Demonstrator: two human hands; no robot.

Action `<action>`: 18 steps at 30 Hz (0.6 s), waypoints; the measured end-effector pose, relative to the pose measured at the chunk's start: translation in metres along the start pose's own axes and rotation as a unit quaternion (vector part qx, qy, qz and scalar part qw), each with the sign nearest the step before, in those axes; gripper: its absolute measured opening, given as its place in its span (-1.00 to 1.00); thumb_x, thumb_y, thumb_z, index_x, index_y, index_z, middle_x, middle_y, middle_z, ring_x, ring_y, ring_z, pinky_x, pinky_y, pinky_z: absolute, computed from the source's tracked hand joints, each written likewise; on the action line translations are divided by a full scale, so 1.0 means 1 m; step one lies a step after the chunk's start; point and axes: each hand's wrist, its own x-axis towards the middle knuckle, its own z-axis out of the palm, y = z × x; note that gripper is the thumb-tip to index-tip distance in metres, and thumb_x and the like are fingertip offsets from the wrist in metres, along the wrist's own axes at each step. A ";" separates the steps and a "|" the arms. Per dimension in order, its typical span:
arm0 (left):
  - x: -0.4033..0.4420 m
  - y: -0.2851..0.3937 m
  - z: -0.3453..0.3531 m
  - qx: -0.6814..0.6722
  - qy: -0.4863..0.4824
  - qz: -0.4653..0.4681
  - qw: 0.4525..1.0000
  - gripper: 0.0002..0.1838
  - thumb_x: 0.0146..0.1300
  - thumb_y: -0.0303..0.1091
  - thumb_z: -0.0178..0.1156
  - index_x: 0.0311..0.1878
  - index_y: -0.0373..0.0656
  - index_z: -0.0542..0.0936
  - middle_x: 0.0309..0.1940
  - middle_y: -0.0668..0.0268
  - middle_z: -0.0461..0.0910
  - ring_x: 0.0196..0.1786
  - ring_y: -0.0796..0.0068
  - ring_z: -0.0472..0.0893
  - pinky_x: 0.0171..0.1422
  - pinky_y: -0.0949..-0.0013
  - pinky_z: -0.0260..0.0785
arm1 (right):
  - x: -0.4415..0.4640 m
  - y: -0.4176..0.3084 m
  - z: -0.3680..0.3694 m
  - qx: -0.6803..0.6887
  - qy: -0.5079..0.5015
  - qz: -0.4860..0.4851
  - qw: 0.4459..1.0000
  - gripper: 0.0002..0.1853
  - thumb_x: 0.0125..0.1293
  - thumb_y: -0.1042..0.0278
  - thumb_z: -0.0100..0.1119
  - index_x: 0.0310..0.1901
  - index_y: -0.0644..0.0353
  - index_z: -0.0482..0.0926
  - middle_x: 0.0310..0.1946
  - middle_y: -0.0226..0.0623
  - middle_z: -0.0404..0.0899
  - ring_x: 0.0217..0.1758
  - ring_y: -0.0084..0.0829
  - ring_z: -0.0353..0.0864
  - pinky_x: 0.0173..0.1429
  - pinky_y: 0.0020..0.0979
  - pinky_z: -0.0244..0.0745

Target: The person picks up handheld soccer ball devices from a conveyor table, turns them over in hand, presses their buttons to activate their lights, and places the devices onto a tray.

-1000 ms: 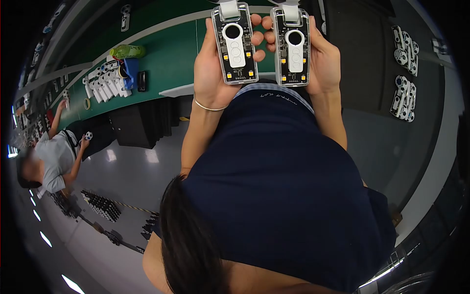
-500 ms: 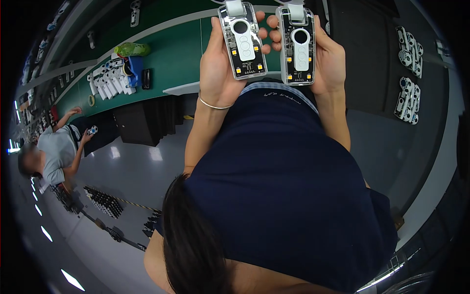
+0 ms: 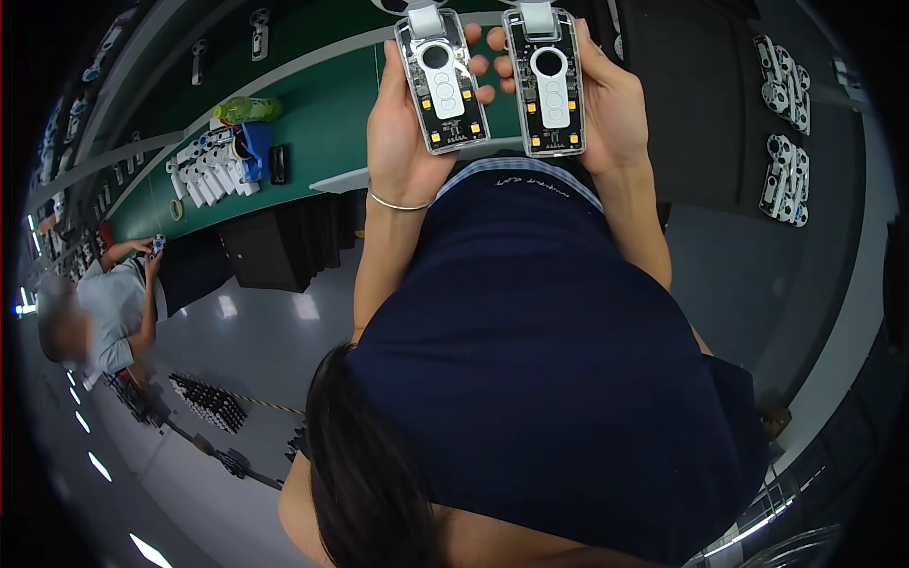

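Holding clear-cased circuit-board unit (image 3: 442,87) in left grip (image 3: 398,133) and second unit (image 3: 552,87) in right grip (image 3: 611,118), both curled round, before green tabletop (image 3: 327,142); could slip through loosened hold or knock together, being close; unlike a second ago, seeing co-worker's hands (image 3: 142,247) together near tabletop's left end

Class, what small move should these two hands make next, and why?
Probably turn over the clear rectangular plastic-cased device in the left hand: its black circuit-board side shows while its back is hidden, and the right hand holds a similar clear-cased device alongside, same side showing.
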 end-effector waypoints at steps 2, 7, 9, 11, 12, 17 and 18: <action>0.002 -0.001 -0.004 -0.013 -0.026 0.001 1.000 -0.42 0.47 -0.01 -0.34 0.14 -0.40 0.33 -0.08 0.13 0.46 -0.12 0.42 0.47 -0.16 0.39 0.44 | 0.002 0.001 0.001 0.008 -0.013 -0.005 1.000 -0.51 0.50 0.16 -0.49 0.06 0.41 0.35 -0.09 0.02 0.53 -0.09 -0.24 0.61 0.02 -0.30 0.58; 0.000 0.001 -0.008 0.039 -0.041 0.016 0.998 -0.44 0.47 0.00 -0.41 0.17 -0.31 0.32 0.03 0.08 0.44 -0.07 0.34 0.50 -0.05 0.30 0.47 | 0.003 0.006 0.010 -0.058 0.117 -0.018 0.991 -0.61 0.50 0.17 -0.43 0.09 0.28 0.28 -0.02 -0.01 0.48 -0.05 -0.30 0.58 0.04 -0.29 0.56; -0.004 -0.003 0.000 0.162 0.019 0.086 0.983 -0.48 0.48 -0.03 -0.44 0.29 -0.18 0.19 0.07 0.06 0.42 -0.02 0.29 0.51 0.02 0.23 0.48 | 0.000 0.003 0.015 -0.026 0.078 -0.029 0.996 -0.71 0.46 0.25 -0.20 0.06 0.26 0.31 -0.06 -0.15 0.50 -0.02 -0.39 0.54 0.09 -0.39 0.48; -0.008 -0.002 0.009 0.257 0.028 0.142 0.955 -0.48 0.47 -0.12 -0.30 0.40 -0.05 -0.07 0.13 0.03 0.36 0.06 0.23 0.50 0.12 0.16 0.43 | 0.003 0.007 0.011 -0.092 0.128 -0.044 0.987 -0.64 0.40 0.30 -0.05 0.15 0.25 0.26 -0.03 -0.21 0.47 0.06 -0.44 0.47 0.19 -0.42 0.37; -0.008 -0.002 0.007 0.277 0.024 0.160 0.947 -0.44 0.46 -0.16 -0.23 0.41 -0.03 -0.14 0.15 0.02 0.34 0.08 0.22 0.49 0.15 0.14 0.40 | 0.004 0.007 0.012 -0.118 0.136 -0.043 0.983 -0.63 0.40 0.32 -0.04 0.17 0.25 0.25 0.02 -0.21 0.45 0.10 -0.44 0.45 0.22 -0.41 0.35; -0.007 -0.003 0.003 0.274 0.023 0.167 0.947 -0.29 0.35 -0.31 0.06 0.38 -0.12 -0.16 0.11 0.16 0.32 0.14 0.34 0.40 0.29 0.25 0.18 | 0.007 0.009 0.014 -0.140 0.122 -0.050 0.981 -0.59 0.30 0.43 0.11 0.15 0.23 0.27 0.03 -0.22 0.44 0.09 -0.47 0.43 0.21 -0.43 0.31; -0.006 -0.002 0.002 0.275 0.023 0.169 0.946 -0.29 0.35 -0.31 0.06 0.38 -0.12 -0.16 0.11 0.16 0.32 0.14 0.34 0.40 0.29 0.25 0.18 | 0.008 0.009 0.014 -0.157 0.118 -0.052 0.979 -0.57 0.27 0.45 0.14 0.14 0.23 0.27 0.03 -0.21 0.44 0.10 -0.47 0.42 0.21 -0.43 0.30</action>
